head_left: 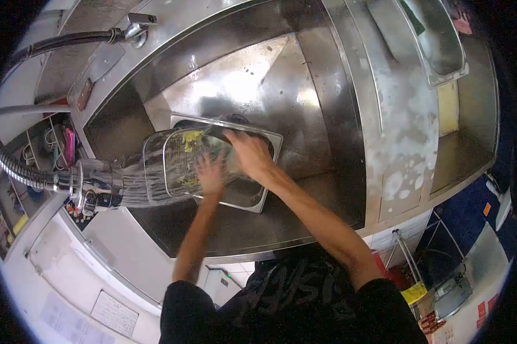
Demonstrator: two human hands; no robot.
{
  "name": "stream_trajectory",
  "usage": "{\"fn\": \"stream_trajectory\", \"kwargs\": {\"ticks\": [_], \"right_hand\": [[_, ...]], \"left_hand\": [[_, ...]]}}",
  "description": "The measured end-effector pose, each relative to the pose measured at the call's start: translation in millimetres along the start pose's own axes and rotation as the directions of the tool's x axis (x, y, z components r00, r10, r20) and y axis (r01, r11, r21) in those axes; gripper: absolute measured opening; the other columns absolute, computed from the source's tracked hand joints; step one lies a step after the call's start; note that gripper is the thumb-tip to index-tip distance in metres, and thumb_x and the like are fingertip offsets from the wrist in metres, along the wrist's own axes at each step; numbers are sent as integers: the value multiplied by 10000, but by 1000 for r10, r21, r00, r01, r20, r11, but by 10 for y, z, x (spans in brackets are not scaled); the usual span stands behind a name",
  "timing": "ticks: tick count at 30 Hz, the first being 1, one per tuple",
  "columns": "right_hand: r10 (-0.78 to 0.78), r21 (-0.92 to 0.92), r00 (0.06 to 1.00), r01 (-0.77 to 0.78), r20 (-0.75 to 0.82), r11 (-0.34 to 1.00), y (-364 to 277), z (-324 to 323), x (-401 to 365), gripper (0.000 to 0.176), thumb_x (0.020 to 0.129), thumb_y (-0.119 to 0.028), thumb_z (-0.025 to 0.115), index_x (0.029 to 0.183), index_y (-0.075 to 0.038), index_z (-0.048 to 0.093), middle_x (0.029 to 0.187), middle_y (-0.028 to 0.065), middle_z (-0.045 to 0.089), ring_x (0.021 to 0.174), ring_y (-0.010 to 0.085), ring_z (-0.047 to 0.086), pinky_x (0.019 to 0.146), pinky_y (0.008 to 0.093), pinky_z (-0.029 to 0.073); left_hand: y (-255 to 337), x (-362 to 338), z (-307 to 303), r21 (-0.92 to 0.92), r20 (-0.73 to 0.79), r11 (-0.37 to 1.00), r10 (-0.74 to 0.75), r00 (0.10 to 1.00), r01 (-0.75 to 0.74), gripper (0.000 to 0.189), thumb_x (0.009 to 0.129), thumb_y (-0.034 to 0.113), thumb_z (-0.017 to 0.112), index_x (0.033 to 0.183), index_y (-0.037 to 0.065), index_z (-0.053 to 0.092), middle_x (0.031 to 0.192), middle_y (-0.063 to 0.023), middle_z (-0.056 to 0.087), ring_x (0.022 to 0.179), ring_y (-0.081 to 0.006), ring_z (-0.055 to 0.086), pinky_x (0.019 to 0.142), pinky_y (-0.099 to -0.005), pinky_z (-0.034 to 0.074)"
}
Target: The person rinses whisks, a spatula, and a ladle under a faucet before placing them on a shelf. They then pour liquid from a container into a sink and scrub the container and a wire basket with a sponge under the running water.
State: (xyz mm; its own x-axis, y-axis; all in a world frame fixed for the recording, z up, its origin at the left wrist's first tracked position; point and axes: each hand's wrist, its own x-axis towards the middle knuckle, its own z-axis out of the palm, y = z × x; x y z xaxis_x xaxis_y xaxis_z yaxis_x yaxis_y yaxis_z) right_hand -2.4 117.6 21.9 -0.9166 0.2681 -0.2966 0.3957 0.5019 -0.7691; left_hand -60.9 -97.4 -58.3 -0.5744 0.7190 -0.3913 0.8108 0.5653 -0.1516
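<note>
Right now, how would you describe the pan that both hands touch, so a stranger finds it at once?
Look in the big steel sink, where the spray head throws water. The pan there is tilted up on edge, with the left hand and right hand on it; the other pan lies flat beneath it.

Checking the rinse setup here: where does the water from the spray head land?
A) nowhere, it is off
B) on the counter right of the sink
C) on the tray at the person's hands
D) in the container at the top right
C: the stream from the spray head runs straight onto the tray that the left hand and right hand touch in the sink.
</note>
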Motion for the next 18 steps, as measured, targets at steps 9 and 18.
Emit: {"fn": "stream_trajectory", "kwargs": {"ticks": [9, 18], "right_hand": [[-232, -112, 966, 220, -113, 969, 526, 268, -118, 519, 769, -28, 599, 1282, -72, 536, 1060, 191, 628, 712, 289, 657, 609, 377, 561], [32, -34, 977, -40, -211, 999, 611, 433, -29, 410, 785, -9, 559, 1186, -88, 600, 834, 185, 656, 612, 318, 642, 536, 413, 529]], "left_hand": [[774, -204, -514, -627, 379, 714, -69, 923, 311, 496, 872, 347, 616, 1295, 113, 503, 1162, -231, 581, 1101, -371, 557, 891, -469, 464], [1130, -210, -493, -894, 421, 92, -165, 892, 439, 535, 926, 426, 521, 1322, 81, 423, 1184, -286, 559, 1063, -436, 574, 867, -512, 451]]}}
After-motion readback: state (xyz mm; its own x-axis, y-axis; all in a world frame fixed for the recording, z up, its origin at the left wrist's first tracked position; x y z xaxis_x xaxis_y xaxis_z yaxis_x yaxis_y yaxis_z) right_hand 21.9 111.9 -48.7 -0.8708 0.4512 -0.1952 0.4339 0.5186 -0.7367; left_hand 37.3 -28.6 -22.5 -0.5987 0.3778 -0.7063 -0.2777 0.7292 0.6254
